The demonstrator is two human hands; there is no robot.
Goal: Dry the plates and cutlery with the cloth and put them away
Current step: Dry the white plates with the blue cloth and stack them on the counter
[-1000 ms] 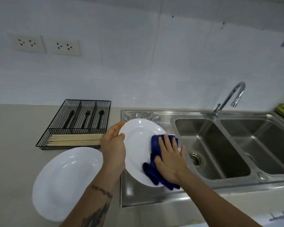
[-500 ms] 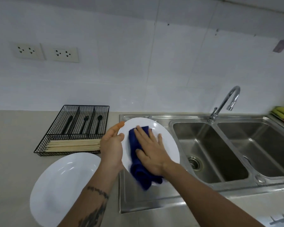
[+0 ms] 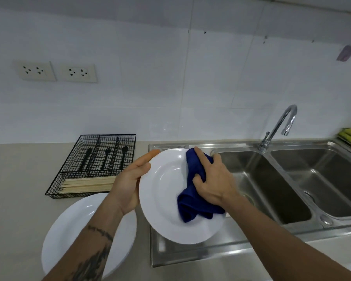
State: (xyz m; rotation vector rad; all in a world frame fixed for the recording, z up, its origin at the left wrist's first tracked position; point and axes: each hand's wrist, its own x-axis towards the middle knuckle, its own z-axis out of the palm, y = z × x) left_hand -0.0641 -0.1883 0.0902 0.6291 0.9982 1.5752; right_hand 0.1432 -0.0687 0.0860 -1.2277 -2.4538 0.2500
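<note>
Nearest, under the left forearm, a second plate [image 3: 67, 230] lies flat on the bench [image 3: 18, 189], below and left of the left grip. The left hand [image 3: 128, 185] clamps the left rim of the plate [image 3: 166, 199], thumb on its face, fingers hidden behind; the plate is held tilted, clear of the bench, over the drainboard of the sink [image 3: 190, 254]. The right hand [image 3: 215, 181] has its fingers curled shut on a blue cloth [image 3: 193, 191], pressing it against the right half of the plate's face; the cloth's loose end hangs below that grip toward the lower rim. Beyond the left grip a black wire tray [image 3: 93, 165] sits on the bench, holding chopsticks [image 3: 87, 184] in front and black cutlery [image 3: 106, 157] in its rear compartments. Beyond the right grip lie the basins and the tap [image 3: 280, 124].
</note>
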